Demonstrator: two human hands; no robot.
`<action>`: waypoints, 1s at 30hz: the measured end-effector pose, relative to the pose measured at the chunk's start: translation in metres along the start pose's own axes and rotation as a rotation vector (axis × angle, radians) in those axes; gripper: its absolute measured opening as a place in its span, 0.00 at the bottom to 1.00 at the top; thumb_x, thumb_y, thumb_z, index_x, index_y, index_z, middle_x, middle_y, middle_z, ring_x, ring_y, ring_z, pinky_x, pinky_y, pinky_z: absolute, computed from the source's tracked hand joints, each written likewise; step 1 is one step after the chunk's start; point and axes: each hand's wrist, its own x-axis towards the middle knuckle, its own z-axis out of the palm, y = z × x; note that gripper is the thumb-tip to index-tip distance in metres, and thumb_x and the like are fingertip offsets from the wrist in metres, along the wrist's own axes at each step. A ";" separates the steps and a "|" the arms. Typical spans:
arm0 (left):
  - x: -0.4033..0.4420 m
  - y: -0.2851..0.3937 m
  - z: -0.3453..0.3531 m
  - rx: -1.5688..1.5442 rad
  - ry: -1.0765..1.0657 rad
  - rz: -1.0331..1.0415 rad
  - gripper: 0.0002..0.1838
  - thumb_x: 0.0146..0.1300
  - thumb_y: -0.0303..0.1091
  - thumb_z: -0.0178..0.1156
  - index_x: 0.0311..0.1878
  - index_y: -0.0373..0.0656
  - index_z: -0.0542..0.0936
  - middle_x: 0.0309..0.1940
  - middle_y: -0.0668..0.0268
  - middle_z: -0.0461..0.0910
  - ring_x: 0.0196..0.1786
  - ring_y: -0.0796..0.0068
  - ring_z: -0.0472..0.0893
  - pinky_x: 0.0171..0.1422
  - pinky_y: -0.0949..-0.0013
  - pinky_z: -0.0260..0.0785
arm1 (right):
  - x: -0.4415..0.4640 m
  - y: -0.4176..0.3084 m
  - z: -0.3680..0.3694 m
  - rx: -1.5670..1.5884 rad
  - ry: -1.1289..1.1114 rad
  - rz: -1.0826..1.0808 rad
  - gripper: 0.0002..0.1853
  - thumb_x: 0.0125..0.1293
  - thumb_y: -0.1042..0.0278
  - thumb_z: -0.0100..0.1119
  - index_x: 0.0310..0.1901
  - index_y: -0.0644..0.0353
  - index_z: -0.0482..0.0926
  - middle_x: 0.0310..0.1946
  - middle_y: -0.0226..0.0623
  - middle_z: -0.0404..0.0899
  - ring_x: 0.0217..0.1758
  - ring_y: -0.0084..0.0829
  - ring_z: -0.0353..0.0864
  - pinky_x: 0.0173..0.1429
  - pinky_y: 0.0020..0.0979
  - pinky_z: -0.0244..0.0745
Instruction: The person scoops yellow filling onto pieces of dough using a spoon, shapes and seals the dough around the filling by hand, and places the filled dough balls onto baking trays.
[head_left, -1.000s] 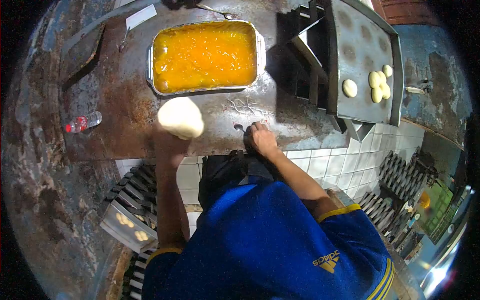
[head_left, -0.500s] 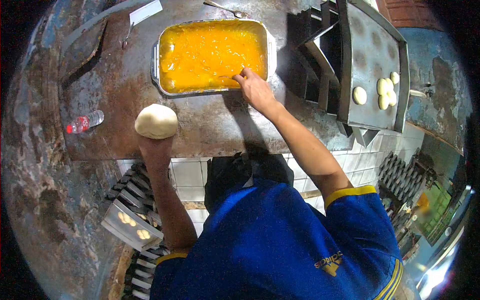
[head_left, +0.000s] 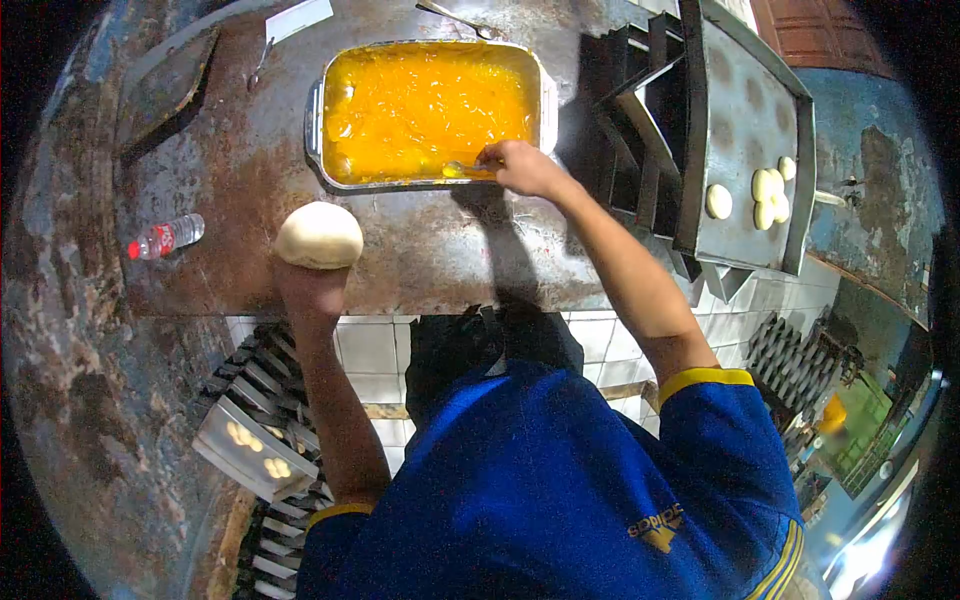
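Fingers [head_left: 489,157] of the right hand [head_left: 522,168] were closed on a spoon [head_left: 458,169], its tip at the near side of a glossy orange mixture [head_left: 420,105] in a metal pan [head_left: 548,112]. Smooth, pale, rounded dough [head_left: 320,236] sat at the left hand [head_left: 314,290], whose fingers were hidden. Beneath lay a stained, worn bench [head_left: 425,255] with a bottle [head_left: 166,238]; rightward, a tray [head_left: 745,140] held small dough pieces [head_left: 718,202]. White tiles [head_left: 368,350] showed below.

Pan [head_left: 548,112]: on the desk [head_left: 420,272]
Dough [head_left: 319,236]: in front of the pan
Bottle [head_left: 168,237]: left of the dough, on the desk
Spoon [head_left: 455,20]: behind the pan
Tray [head_left: 740,160]: right of the pan, dough pieces [head_left: 718,201] in it
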 end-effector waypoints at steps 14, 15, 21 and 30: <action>-0.006 0.104 0.082 0.204 -0.243 0.348 0.21 0.54 0.30 0.81 0.49 0.39 0.85 0.43 0.58 0.90 0.45 0.60 0.91 0.54 0.59 0.82 | -0.110 -0.172 -0.051 0.103 0.363 -0.423 0.24 0.65 0.79 0.65 0.63 0.49 0.85 0.50 0.41 0.78 0.54 0.46 0.83 0.59 0.43 0.81; -0.005 0.106 0.080 0.215 -0.235 0.366 0.20 0.54 0.30 0.81 0.49 0.39 0.85 0.43 0.58 0.90 0.46 0.60 0.91 0.54 0.59 0.82 | -0.114 -0.171 -0.046 0.084 0.386 -0.420 0.28 0.61 0.79 0.67 0.64 0.48 0.83 0.52 0.42 0.77 0.57 0.48 0.82 0.61 0.45 0.80; -0.005 0.077 0.069 0.317 -0.139 0.522 0.19 0.60 0.30 0.79 0.52 0.37 0.87 0.44 0.57 0.92 0.49 0.65 0.91 0.57 0.60 0.81 | -0.138 -0.141 -0.029 0.146 0.427 -0.400 0.26 0.62 0.80 0.64 0.63 0.51 0.82 0.51 0.43 0.76 0.56 0.49 0.83 0.60 0.45 0.81; -0.007 0.065 0.049 0.152 -0.151 0.153 0.14 0.68 0.28 0.75 0.52 0.31 0.87 0.48 0.59 0.92 0.51 0.72 0.90 0.60 0.67 0.79 | -0.070 -0.027 0.016 -0.234 0.350 -0.003 0.19 0.70 0.77 0.57 0.61 0.57 0.82 0.54 0.49 0.79 0.55 0.53 0.86 0.59 0.49 0.85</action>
